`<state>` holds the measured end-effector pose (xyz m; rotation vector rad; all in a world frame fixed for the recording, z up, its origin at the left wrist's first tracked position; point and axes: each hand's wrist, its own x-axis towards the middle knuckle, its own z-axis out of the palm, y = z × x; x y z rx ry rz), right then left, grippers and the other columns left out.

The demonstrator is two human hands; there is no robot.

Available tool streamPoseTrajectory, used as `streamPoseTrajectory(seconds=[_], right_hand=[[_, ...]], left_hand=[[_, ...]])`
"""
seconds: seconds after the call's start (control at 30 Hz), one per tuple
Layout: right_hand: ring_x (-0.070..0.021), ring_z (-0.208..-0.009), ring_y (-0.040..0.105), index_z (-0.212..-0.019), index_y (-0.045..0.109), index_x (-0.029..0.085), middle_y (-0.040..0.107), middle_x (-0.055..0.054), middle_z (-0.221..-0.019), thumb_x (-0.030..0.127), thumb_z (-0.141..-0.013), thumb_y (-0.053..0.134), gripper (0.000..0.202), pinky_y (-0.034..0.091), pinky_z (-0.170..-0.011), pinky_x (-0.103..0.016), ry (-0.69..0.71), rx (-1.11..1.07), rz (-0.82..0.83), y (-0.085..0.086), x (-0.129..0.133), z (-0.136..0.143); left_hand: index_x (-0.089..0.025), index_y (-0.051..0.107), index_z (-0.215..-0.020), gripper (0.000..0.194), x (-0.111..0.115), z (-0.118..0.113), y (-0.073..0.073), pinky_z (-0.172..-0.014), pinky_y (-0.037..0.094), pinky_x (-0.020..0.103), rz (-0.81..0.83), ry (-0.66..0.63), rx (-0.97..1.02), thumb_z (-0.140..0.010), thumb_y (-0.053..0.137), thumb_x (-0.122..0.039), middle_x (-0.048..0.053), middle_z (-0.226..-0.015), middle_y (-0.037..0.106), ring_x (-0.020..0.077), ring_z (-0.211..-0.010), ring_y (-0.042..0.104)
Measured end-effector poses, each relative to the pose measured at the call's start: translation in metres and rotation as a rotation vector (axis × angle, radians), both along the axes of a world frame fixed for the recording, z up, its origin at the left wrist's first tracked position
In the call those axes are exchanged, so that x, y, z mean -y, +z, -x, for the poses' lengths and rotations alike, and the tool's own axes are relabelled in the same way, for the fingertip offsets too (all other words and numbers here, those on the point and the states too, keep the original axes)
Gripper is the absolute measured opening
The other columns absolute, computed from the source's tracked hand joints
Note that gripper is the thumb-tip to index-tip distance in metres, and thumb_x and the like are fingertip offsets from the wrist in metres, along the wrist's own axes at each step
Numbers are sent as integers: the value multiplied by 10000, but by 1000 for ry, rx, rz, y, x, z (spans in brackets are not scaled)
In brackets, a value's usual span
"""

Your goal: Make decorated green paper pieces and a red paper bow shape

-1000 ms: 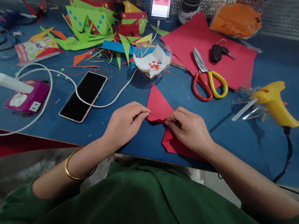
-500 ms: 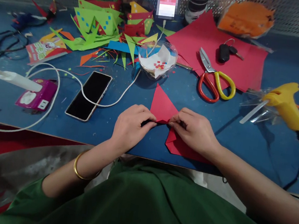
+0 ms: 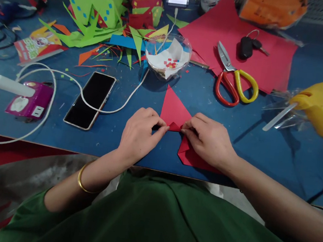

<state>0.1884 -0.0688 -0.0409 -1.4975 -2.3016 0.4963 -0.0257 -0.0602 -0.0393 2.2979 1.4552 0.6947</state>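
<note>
A piece of red paper (image 3: 173,109), pointed at its far end, lies on the blue table between my hands. A small flap is folded up along its near edge. My left hand (image 3: 140,132) pinches the left end of that edge between thumb and fingers. At the right end, my right hand (image 3: 207,138) pinches the same fold. Under my right hand and wrist lies another folded red paper piece (image 3: 192,157), partly covered. Just beyond the pinched paper stands a clear plastic bowl (image 3: 152,63) with white paper and small coloured bits in it.
Red-and-yellow-handled scissors (image 3: 228,60) and car keys (image 3: 246,48) rest on red sheets (image 3: 277,76). A yellow glue gun (image 3: 312,101) lies at right. A phone (image 3: 89,99), a white cable (image 3: 118,110) and a purple socket box (image 3: 40,97) are at left, with green paper pieces (image 3: 84,5) behind.
The small flap on the near edge of the red paper now lies folded further over, showing as a darker triangle. Both hands keep their pinch. The camera view has shifted slightly.
</note>
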Motion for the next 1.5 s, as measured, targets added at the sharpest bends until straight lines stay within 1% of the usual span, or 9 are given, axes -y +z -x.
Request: streamPoseTrajectory(seconds=[0.47,0.53,0.6,0.73,0.9,1.2,1.37,1.43,1.5], right_hand=[[-117,-612,523,-810,660,192,616,-8,-787,166,-855,640,56,370,-566,-258,-59,-174,66,1,-2,-1],[-121,-646,554,-879,683,202,640,-14,-837,177,-872,643,48,408,-587,-258,-58,-236,46,-1,-1,-3],[-139,-742,611,-1000,711,210,664,-40,-921,195,-928,584,147,456,-644,-269,0,-273,-7,-2,1,-6],[-185,-876,639,-1177,723,230,692,-85,-1028,151,-972,411,382,462,-690,-307,203,-77,-171,-2,4,-13],[-200,-818,595,-1204,722,264,727,-81,-1043,196,-996,377,408,409,-678,-331,250,186,-221,0,6,-15],[-204,-822,572,-1206,709,227,721,-91,-1053,203,-1013,388,375,364,-671,-342,280,212,-266,-4,9,-18],[-198,-831,572,-1200,703,242,715,-78,-1054,206,-1013,392,365,374,-674,-337,286,220,-282,-6,8,-18],[-197,-834,576,-1193,706,242,716,-78,-1045,221,-1025,384,364,383,-674,-334,282,247,-299,-7,8,-17],[-196,-839,580,-1184,711,239,717,-79,-1042,242,-1037,377,365,395,-680,-331,280,268,-317,-7,8,-17]], left_hand=[[-195,672,-736,131,1,-3,-3,-738,453,364,-24,40,-4,-862,693,-217,35,-809,657,205,-807,575],[-203,670,-736,131,1,-3,-3,-738,456,365,-21,42,-5,-864,689,-223,34,-813,660,205,-809,578],[-207,668,-736,133,1,-4,-3,-736,459,366,-18,38,-8,-866,688,-230,34,-814,663,206,-808,581],[-207,663,-736,134,1,-3,-3,-738,467,366,-33,38,-9,-866,691,-228,36,-811,668,207,-811,589],[-212,665,-742,146,1,-3,-4,-741,471,365,-38,38,-13,-880,686,-253,33,-819,673,208,-826,595],[-211,645,-713,171,2,5,-3,-732,475,375,-56,69,-58,-875,684,-251,38,-815,672,214,-806,598],[-218,676,-793,141,16,16,4,-787,510,395,-118,147,-67,-912,658,-291,49,-864,718,228,-851,650],[-214,716,-920,141,24,15,6,-862,517,407,-191,73,-54,-959,594,-273,60,-955,758,235,-935,674],[-193,721,-1096,222,30,11,6,-929,507,420,-248,-89,-101,-991,537,-264,79,-1114,767,255,-1067,668]])
